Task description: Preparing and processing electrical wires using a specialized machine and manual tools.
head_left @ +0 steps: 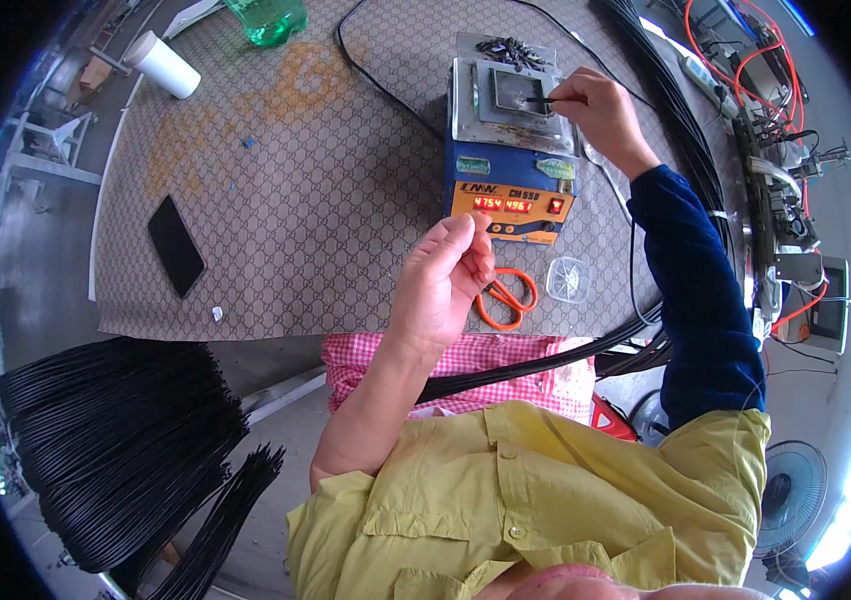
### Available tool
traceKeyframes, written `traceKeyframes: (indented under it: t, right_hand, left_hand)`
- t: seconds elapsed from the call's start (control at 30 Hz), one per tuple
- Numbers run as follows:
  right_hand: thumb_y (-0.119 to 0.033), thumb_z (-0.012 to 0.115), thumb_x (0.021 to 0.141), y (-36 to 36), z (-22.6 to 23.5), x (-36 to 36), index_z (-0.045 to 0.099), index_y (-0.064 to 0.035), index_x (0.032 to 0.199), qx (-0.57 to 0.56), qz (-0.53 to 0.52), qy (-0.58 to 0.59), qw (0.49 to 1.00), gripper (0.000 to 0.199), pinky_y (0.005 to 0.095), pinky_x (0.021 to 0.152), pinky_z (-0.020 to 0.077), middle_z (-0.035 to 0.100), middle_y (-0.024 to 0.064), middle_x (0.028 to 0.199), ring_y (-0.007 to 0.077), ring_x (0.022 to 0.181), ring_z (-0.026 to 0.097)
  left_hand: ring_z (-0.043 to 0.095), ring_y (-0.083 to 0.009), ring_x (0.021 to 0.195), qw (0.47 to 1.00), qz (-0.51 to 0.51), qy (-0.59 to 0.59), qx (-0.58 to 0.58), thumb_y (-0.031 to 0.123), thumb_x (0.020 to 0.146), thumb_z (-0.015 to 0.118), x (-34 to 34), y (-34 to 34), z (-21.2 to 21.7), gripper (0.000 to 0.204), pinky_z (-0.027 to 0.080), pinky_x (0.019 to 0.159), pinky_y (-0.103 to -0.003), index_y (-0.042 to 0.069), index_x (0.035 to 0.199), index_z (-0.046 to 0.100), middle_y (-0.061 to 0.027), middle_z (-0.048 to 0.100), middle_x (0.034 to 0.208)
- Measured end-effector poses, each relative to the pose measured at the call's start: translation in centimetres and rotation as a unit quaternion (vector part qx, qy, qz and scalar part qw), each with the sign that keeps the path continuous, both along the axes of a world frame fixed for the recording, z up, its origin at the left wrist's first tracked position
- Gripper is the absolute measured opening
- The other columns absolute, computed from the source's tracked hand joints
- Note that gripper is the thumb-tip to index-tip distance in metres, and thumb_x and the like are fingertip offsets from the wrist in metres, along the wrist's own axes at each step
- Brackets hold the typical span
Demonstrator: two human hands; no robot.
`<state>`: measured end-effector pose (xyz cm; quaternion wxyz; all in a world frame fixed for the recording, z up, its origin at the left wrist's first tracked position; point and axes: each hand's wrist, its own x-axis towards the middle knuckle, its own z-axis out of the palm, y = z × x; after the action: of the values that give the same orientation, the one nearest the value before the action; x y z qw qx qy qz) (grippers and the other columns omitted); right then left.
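Cord is what you are handling: a short black cord piece [537,101], pinched at its near-right end between the thumb and fingertips of your right hand [593,108] and lying with its other end on the dark square plate [513,90] atop the blue heating unit [511,170] at the far side of the table [325,170]. It looks thin, light and limp, so it is probably going to flop unless you are holding it close to the working end; it should not break, but it could slip from a loose pinch, and the plate is likely hot, so keep your fingertips back from the metal. Your left hand [445,275] is hovering nearer you, fingers curled together with the thumb against them; I cannot tell whether it is gripping anything. More small black bits [511,48] are sitting at the far edge of the unit. Just near the unit, orange-handled scissors [507,296] and a small clear tub [566,279] are lying close to your left hand. A black phone [176,245] is lying well to the left, a white cup [164,62] and a green bottle [267,18] far left. A long bundle of black cords [545,362] is crossing your lap over the checked cloth [465,365], and another bundle [115,440] is fanning out at near left.
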<state>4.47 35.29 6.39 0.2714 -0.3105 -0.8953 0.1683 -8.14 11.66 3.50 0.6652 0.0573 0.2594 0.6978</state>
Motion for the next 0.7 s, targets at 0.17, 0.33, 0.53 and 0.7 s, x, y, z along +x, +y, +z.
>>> traceKeyframes:
  t: [0.17, 0.33, 0.53, 0.7]
  right_hand:
    - [-0.007, 0.066, 0.069, 0.5, 0.5, 0.9, 0.064, -0.0025, 0.079, -0.114, -0.017, 0.021, 0.993, 0.011, 0.0223, 0.058, 0.0429, 0.057, 0.0011, 0.070, 0.0083, 0.062, 0.052]
    - [-0.006, 0.065, 0.071, 1.1, 0.2, 1.6, 0.064, -0.0032, 0.082, -0.190, 0.008, 0.065, 0.979, 0.011, 0.0195, 0.058, 0.0419, 0.057, -0.0011, 0.069, 0.0045, 0.062, 0.049]
    - [-0.007, 0.065, 0.071, 1.0, 0.4, 1.4, 0.064, -0.0033, 0.082, -0.111, 0.013, 0.021, 0.994, 0.011, 0.0196, 0.057, 0.0419, 0.058, -0.0008, 0.069, 0.0047, 0.061, 0.049]
    - [-0.010, 0.064, 0.073, 0.3, 1.1, 1.0, 0.064, -0.0026, 0.085, -0.096, 0.001, 0.011, 0.995, 0.014, 0.0191, 0.057, 0.0415, 0.058, -0.0007, 0.071, 0.0056, 0.061, 0.050]
  left_hand:
    - [0.048, -0.0107, 0.063, 1.000, 0.000, 0.005, 0.002, 0.019, 0.086, 0.048, 0.0, -0.1, 0.0, 0.019, 0.042, 0.059, -0.024, 0.003, 0.091, 0.056, -0.0022, 0.052, 0.073]
    - [0.048, -0.0106, 0.062, 1.000, -0.003, 0.002, -0.004, 0.019, 0.086, 0.048, 0.1, 0.0, 0.0, 0.019, 0.041, 0.059, -0.023, 0.002, 0.091, 0.056, -0.0022, 0.052, 0.073]
    - [0.049, -0.0101, 0.062, 1.000, 0.000, 0.001, -0.004, 0.018, 0.086, 0.049, 0.0, 0.0, -0.1, 0.018, 0.042, 0.059, -0.023, 0.003, 0.091, 0.057, -0.0020, 0.053, 0.073]
    - [0.049, -0.0098, 0.062, 1.000, 0.000, 0.007, -0.005, 0.017, 0.086, 0.049, 0.0, -0.1, -0.3, 0.017, 0.042, 0.059, -0.022, 0.003, 0.091, 0.056, -0.0017, 0.053, 0.073]
